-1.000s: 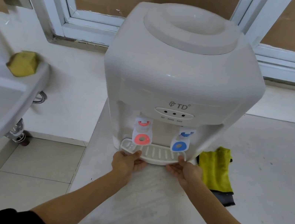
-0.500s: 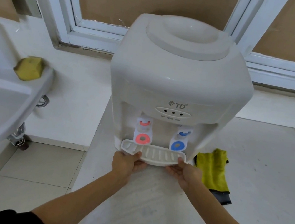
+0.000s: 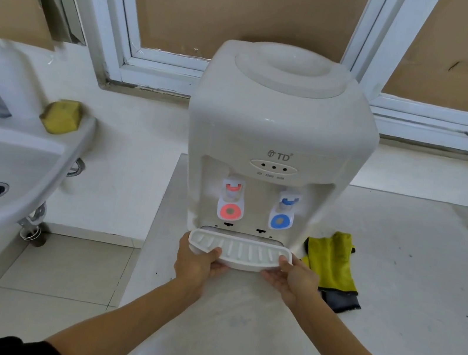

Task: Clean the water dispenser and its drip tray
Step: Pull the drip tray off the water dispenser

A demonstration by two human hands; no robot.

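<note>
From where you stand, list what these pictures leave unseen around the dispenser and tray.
Head view only:
- Underside of the drip tray: hidden by the tray itself and by the left hand and right hand holding it.
- Labels under the water dispenser lights: too small.
- Sink: cut off at left edge.
- Dispenser's back: out of sight.

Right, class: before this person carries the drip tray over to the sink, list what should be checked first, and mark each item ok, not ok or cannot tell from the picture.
1. Left hand grips the drip tray at its left end: ok.
2. Right hand holds its right end, thumb on the rim: ok.
3. Tray clear of the water dispenser: ok, a gap and the slot show behind it.
4. Tray held level: ok, roughly.
5. Water standing in the tray: cannot tell.
6. Sink basin free to take it: ok; the yellow sponge sits on its rim.
</note>
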